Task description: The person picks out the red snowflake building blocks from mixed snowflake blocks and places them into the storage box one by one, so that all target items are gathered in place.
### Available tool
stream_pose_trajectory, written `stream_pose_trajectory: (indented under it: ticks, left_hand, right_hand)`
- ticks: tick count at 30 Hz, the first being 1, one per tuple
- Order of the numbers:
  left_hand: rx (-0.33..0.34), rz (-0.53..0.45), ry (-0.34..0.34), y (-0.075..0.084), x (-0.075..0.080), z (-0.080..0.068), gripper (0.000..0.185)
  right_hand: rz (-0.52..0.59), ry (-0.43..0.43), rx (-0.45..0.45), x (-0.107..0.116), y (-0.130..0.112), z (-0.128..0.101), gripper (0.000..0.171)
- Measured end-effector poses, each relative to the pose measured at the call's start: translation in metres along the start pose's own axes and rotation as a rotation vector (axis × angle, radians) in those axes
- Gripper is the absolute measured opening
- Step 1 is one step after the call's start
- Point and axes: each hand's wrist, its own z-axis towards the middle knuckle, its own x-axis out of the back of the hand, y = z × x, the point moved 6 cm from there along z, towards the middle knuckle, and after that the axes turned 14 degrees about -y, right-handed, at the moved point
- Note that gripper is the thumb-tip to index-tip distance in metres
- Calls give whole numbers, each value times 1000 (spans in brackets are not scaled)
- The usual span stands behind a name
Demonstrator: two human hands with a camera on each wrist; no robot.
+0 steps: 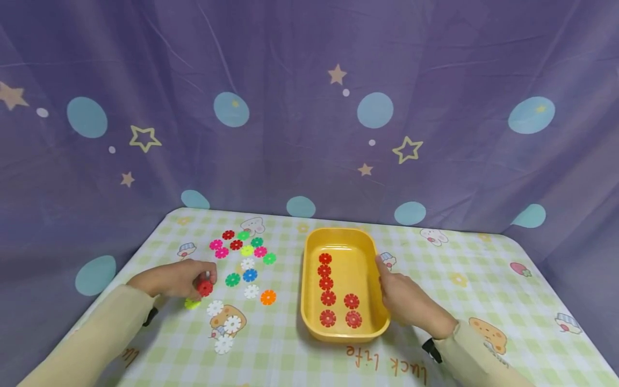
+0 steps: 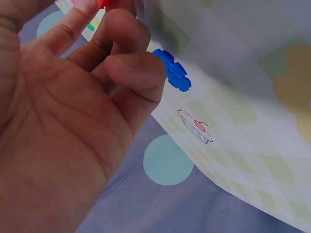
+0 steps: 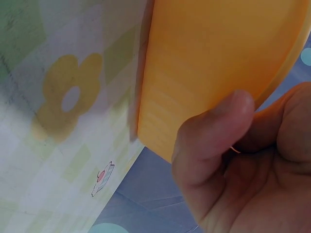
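My left hand pinches a red notched plastic disc between thumb and fingers, at the left of the table. Only a bit of that red disc shows at the top of the left wrist view. A yellow-green disc lies just below those fingers, partly covered. With my right hand I grip the right rim of a yellow tray; the right wrist view has the fingers curled at its wall. Several red discs lie flat inside, in a left column and a shorter one beside it.
Between left hand and tray lie loose discs: blue, orange, green and several white ones. A mixed cluster with pink and red discs sits farther back. A purple curtain hangs behind the checkered tablecloth.
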Motion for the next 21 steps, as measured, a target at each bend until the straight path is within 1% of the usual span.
stream_pose_trajectory:
  ticks: [5, 7, 13, 15, 17, 21]
  left_hand:
    - [-33, 39, 18, 6, 1, 0, 32]
    - [-61, 49, 34, 9, 2, 0, 29]
    - [-156, 137, 138, 25, 13, -1, 24]
    - [-186, 162, 162, 34, 17, -1, 23]
    - [-231, 189, 180, 45, 20, 0, 22]
    - [-318, 267, 235, 74, 23, 2, 24]
  right_hand:
    - [12, -8, -12, -1, 2, 1, 54]
    - [19, -8, -13, -1, 2, 1, 54]
    - [30, -6, -12, -2, 3, 1, 55]
    - [25, 0, -7, -2, 2, 1, 55]
    - [17, 6, -1, -1, 2, 0, 55]
    - [1, 15, 11, -1, 1, 0, 53]
